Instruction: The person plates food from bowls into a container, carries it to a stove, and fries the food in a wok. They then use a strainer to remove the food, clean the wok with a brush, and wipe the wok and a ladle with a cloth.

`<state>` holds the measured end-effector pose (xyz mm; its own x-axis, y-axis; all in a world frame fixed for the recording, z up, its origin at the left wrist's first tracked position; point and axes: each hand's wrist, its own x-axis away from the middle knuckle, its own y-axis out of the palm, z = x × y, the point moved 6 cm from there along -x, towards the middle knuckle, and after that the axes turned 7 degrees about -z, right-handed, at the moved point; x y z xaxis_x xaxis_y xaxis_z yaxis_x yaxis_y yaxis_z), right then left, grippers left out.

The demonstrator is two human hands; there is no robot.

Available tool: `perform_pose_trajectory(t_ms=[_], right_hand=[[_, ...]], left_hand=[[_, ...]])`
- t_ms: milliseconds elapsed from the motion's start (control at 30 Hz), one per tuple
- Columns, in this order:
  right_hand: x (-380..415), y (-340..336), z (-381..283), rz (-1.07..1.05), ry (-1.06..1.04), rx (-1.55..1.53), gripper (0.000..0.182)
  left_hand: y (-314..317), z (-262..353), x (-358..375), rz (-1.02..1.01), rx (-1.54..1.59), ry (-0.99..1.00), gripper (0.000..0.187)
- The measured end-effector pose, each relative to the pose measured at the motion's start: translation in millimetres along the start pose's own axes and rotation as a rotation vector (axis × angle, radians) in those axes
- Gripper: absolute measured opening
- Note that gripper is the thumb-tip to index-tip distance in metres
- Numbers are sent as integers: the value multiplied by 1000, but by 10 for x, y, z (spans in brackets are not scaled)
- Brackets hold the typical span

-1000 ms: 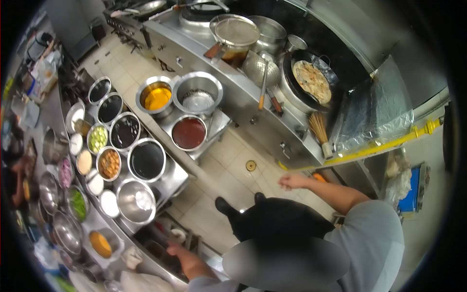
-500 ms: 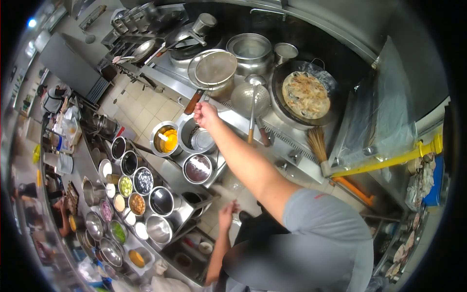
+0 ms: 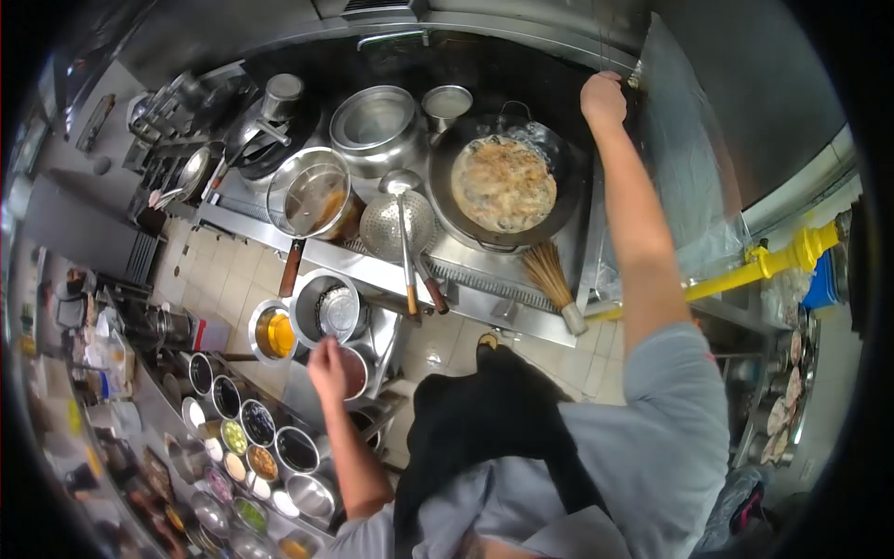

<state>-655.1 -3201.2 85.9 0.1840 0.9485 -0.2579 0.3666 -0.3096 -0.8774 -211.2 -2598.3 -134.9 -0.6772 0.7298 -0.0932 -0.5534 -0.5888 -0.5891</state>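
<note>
My right hand (image 3: 603,101) is raised at the back right, beyond the wok (image 3: 445,200); its fingers are curled around something thin that I cannot make out. In the wok, a flat round browned food (image 3: 503,184) sits in bubbling liquid. My left hand (image 3: 328,371) is at the near edge of a deep metal pot (image 3: 303,312), beside a round container of dark red content (image 3: 354,373). Its fingers are blurred. A perforated ladle (image 3: 380,228) and a smaller ladle (image 3: 399,182) lie left of the wok. A wooden-handled strainer (image 3: 291,265) rests over a pot.
A bamboo brush (image 3: 549,275) lies at the stove's front edge. Behind stand a large pot (image 3: 372,126) and a small pot (image 3: 447,102). Bowls of ingredients (image 3: 263,463) line the counter at left. A yellow pipe (image 3: 782,265) runs along the right.
My right hand has gone from beside the strainer's handle to the back right. My left hand has moved forward to the deep pot. The view has shifted, and the wok's content bubbles more.
</note>
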Motion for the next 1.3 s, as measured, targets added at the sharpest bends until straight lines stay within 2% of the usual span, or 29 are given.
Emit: perform_pose_trajectory(t_ms=[33,100,167,200,267,300,367,400,433,467,500,533,600,667,733,800,833,900,933,1000,1167,1233,1267,1300], right_hand=[[-251,122,200,-14,81,-4,51],[-584,265,437,-119,-59,176,43],[-328,-66,428,-109,-72,187,37],[-139,-209,423,-105,-104,192,32],[238,-224,708,-116,-88,169,31],[457,-230,843,-122,-90,136,29],[1083,-200,1095,-261,-76,-98,23],[1424,-171,1176,-423,99,-250,23],[1732,-120,1210,-580,277,-407,23],[1895,52,1414,-575,299,-403,23],[1953,268,1629,-395,87,-234,23],[2042,446,1722,-218,-121,-61,24],[2143,748,1844,-271,-34,-49,25],[2289,1100,1956,-327,61,-39,26],[2394,1516,1858,-349,-45,28,25],[2576,2083,1775,-772,122,-112,18],[2646,2106,1603,-769,124,-113,18],[2975,2153,1370,-754,598,-1032,18],[3033,2147,1371,-752,598,-1033,18],[3091,2195,1355,-821,572,-1269,17],[3405,1544,1060,-691,542,-1102,19],[3528,1320,945,-643,516,-1031,19],[3512,1162,855,-615,437,-811,19],[3476,1046,806,-579,354,-593,19]], left_hand=[[-69,49,-308,45,-22,55,32],[-252,373,-903,69,-299,166,33],[-293,212,-1549,157,-572,313,38],[-294,10,-1859,148,-565,327,38],[-256,-542,-2423,-38,-841,-4,46],[-223,-574,-2621,-410,-732,-209,48],[-52,-1212,-2890,-742,-82,-520,41],[-25,-1188,-2878,-765,-89,-515,41],[21,-1094,-2801,-788,207,-552,34],[74,-979,-2731,-796,502,-586,27],[140,-995,-2718,-815,497,-582,27],[168,-1023,-2726,-764,557,-512,22],[226,-985,-2747,-698,654,-397,13],[247,-696,-2668,-678,656,-357,11],[197,-203,-2510,-626,687,-286,9],[250,256,-2426,-639,640,-242,9],[314,449,-2413,-641,598,-196,9],[561,670,-2444,-678,558,-140,13],[695,757,-2455,-685,512,-113,16],[951,1018,-2458,-703,427,-56,18],[1542,1399,-2617,-744,142,116,24],[1672,1654,-2656,-741,-96,211,30],[1992,1433,-2887,-664,-149,280,35],[2109,1506,-2932,-666,-142,285,35]])
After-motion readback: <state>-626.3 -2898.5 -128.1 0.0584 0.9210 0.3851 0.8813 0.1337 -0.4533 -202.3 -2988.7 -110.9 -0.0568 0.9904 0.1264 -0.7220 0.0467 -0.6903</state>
